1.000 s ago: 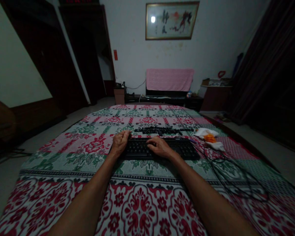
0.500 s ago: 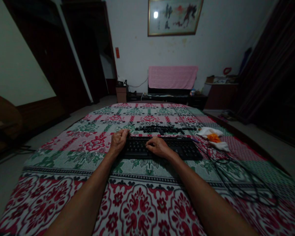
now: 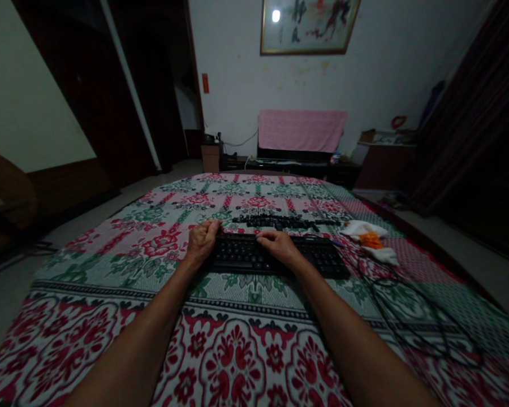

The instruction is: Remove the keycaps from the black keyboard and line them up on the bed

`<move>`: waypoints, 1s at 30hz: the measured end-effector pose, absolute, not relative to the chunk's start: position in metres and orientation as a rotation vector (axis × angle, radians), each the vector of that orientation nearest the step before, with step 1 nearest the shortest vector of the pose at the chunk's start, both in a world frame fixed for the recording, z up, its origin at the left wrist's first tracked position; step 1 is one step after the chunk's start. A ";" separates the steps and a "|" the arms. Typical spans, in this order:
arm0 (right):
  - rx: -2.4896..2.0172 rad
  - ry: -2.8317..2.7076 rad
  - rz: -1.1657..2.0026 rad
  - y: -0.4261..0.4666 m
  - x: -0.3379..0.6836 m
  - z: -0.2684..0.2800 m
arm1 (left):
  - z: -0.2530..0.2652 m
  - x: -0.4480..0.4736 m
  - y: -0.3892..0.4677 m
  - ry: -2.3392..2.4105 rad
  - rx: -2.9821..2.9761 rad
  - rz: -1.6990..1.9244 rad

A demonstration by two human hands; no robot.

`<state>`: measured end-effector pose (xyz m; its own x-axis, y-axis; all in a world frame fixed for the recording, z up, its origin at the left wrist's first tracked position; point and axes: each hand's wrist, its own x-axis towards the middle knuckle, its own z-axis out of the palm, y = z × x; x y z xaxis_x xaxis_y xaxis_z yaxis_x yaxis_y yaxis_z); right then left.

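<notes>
A black keyboard (image 3: 237,261) lies flat on the patterned cloth (image 3: 241,302) in front of me. At its left end rests my left hand (image 3: 202,240), closed, thumb and fingers together near the top corner; whatever it may hold is hidden. Over the middle of the keyboard is my right hand (image 3: 277,244), its thumb and fingertips pinched at the upper rows. I cannot make out whether a small piece sits in that pinch. Just beyond the keyboard, several loose black keycaps (image 3: 282,221) are spread in a long row.
Right of the keyboard are a crumpled white and orange cloth (image 3: 371,241) and a looped black cable (image 3: 432,322). Past the table's far edge stands a low cabinet with a pink towel (image 3: 301,130) draped over a screen. A framed picture (image 3: 307,28) hangs above.
My right hand has moved slightly away from me, toward the keyboard's upper rows. My left hand stays at the left end. The camera view has shifted a little.
</notes>
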<state>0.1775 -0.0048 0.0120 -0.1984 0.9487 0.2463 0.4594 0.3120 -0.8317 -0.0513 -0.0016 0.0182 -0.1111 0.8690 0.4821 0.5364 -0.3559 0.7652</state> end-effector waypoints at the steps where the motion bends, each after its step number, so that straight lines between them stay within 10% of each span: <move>1: -1.267 -1.787 0.797 -0.005 0.178 0.012 | 0.019 -0.051 -0.002 1.552 1.852 1.447; 30: -1.329 -2.159 0.547 -0.010 0.162 0.011 | 0.016 -0.054 0.005 1.394 1.691 1.533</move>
